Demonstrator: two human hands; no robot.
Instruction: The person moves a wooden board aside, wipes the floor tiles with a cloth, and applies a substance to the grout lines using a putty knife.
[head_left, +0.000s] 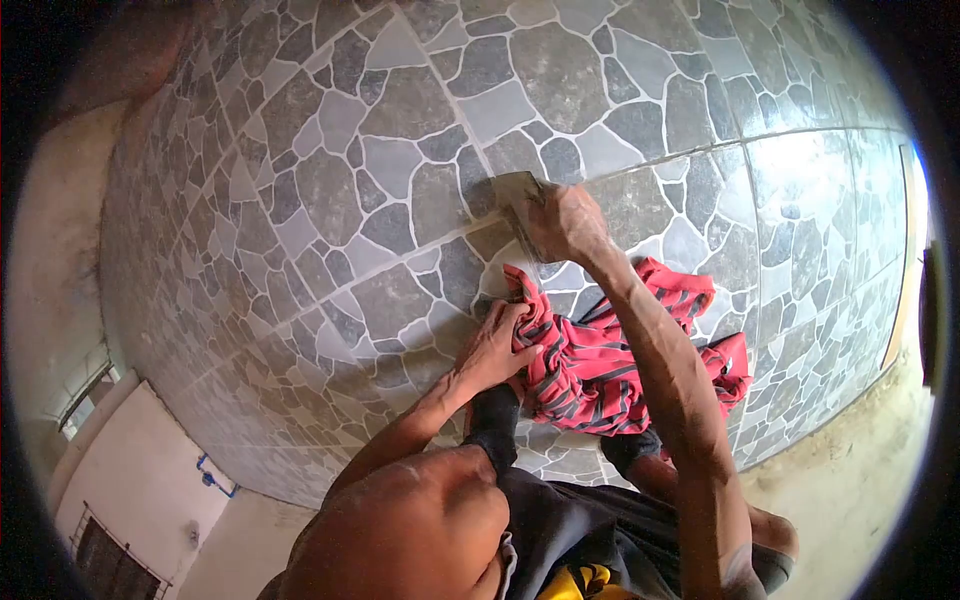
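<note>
My right hand (pixel 568 222) is closed around a flat, dark, squarish tool (pixel 518 196), which touches the stone-patterned tile floor at a joint between tiles. Lower and to the left, my left hand (pixel 497 345) grips the edge of a red cloth with dark stripes (pixel 590 365). The cloth lies bunched on the floor, in front of my feet and partly under my right forearm. Much of the tool is hidden by my fingers.
Grey tiles (pixel 560 75) with a stone pattern and pale joints spread around me. Bare walls stand at both sides. A blue pipe fitting (pixel 208 478) is on the wall at the lower left, near a dark grated opening (pixel 110 565). Bright light reflects off the tiles at right.
</note>
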